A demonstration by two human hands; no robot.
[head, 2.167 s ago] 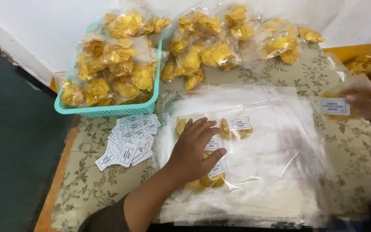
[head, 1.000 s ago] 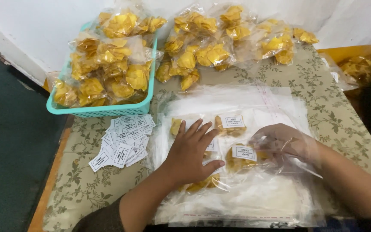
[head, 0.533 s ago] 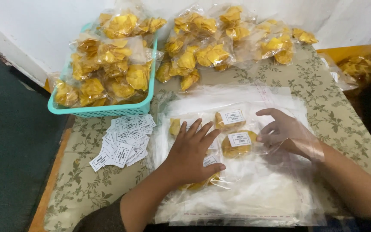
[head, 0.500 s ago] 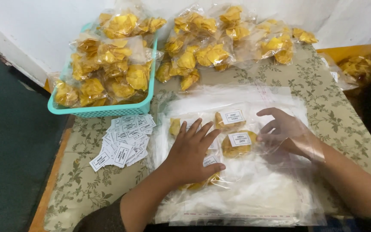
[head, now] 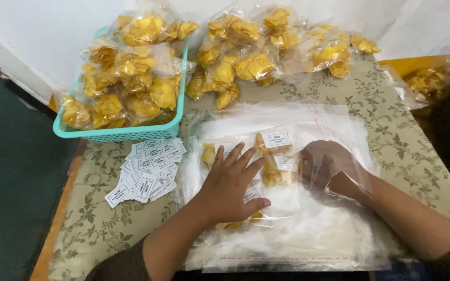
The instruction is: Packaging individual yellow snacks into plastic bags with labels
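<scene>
My left hand (head: pixel 231 183) lies flat with fingers spread on a stack of clear plastic bags (head: pixel 308 229), pressing down the top bag. Inside that bag are yellow fried snacks with white paper labels: one at the top (head: pixel 273 141), one in the middle (head: pixel 276 171), one at the left (head: pixel 208 153). My right hand (head: pixel 329 165) is inside the bag's open side, under the film, fingers curled against the middle snack. The film blurs its fingertips.
A pile of small white printed labels (head: pixel 147 169) lies left of the bags. A teal basket (head: pixel 115 134) of packed yellow snacks stands at the back left, more packets (head: pixel 266 47) against the wall and at the right (head: pixel 428 80). The floral tablecloth (head: pixel 407 151) ends at the left over a dark floor.
My right hand took a labelled snack from the right, slid it into the top bag, and now has curled beside it. My left hand stayed pressed on the bag.
</scene>
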